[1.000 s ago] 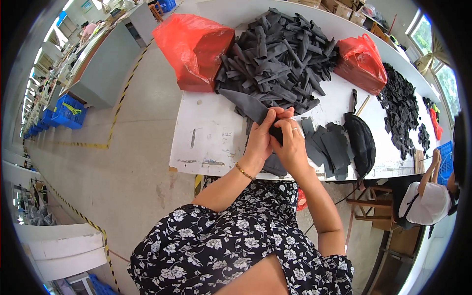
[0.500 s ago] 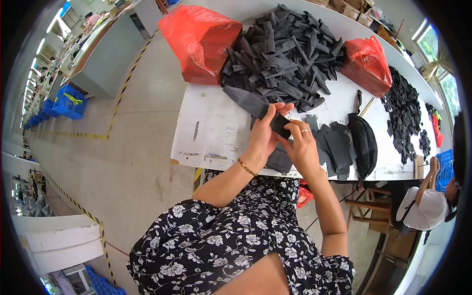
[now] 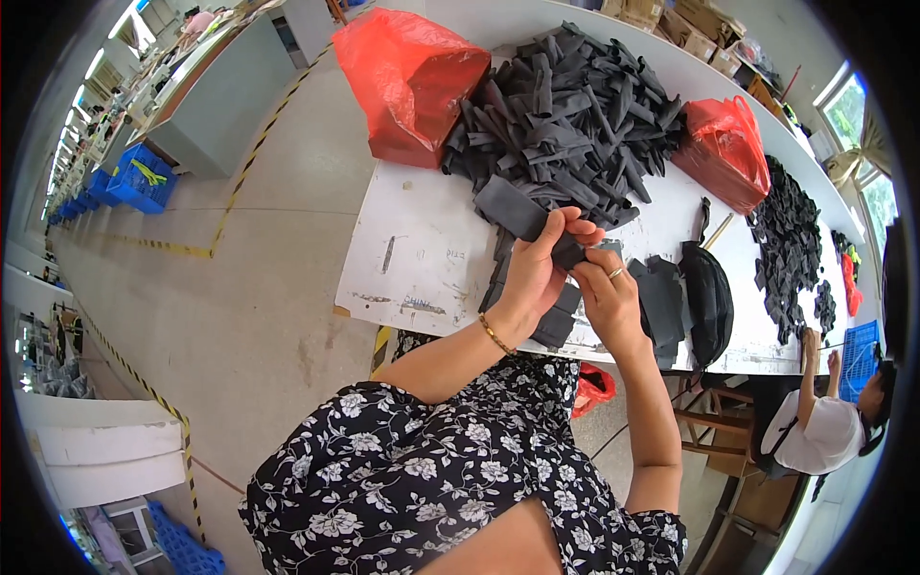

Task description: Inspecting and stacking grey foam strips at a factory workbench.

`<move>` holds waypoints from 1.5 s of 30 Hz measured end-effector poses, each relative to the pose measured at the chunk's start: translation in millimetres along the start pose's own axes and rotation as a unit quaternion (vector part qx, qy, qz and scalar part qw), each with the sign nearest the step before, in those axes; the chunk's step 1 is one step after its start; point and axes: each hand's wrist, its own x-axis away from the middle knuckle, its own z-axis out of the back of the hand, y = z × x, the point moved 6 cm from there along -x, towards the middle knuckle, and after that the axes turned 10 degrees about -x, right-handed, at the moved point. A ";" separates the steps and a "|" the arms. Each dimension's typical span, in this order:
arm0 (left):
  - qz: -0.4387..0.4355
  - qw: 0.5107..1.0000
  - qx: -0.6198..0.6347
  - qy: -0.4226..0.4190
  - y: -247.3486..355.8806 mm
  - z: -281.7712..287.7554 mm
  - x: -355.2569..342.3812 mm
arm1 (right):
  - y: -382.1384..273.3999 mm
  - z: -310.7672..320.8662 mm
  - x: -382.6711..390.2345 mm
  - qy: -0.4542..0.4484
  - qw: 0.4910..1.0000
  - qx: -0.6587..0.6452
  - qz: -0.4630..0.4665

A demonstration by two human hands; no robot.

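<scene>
A dark grey fabric strip (image 3: 511, 206) is held between my hands above the near edge of the white table (image 3: 369, 244). My left hand (image 3: 537, 273) is closed on the strip, thumb on top, and its free end sticks out beyond the thumb to the far left. With its fingertips, my right hand (image 3: 610, 295) pinches the near end. The fingers partly hide that end. Below my hands lie more dark folded pieces (image 3: 552, 328), and flat dark grey pieces (image 3: 661, 297) are stacked to the right.
A big heap of dark strips (image 3: 565, 115) lies at the back between two red plastic bags (image 3: 412, 91) (image 3: 725, 153). A black zip pouch (image 3: 707, 302) rests beyond the stack. Farther right are small dark pieces (image 3: 781, 240) and a seated person in white (image 3: 815, 426).
My hands and the strip have shifted slightly right in the picture. The strip's free end looks shorter and blunt instead of long and pointed. The person at right has moved their hands.
</scene>
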 end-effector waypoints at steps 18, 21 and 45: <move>-0.032 0.999 0.011 0.018 -7.8 5.4 3.6 | 5.9 -8.3 -5.8 -0.003 0.999 -0.037 -0.012; -0.036 0.999 0.019 0.017 -9.7 5.8 3.7 | 6.9 -9.3 -4.1 -0.001 0.999 -0.036 -0.014; -0.156 0.978 -0.078 -0.112 44.3 9.2 -7.4 | 16.2 -0.9 1.2 0.232 0.927 -0.188 -0.227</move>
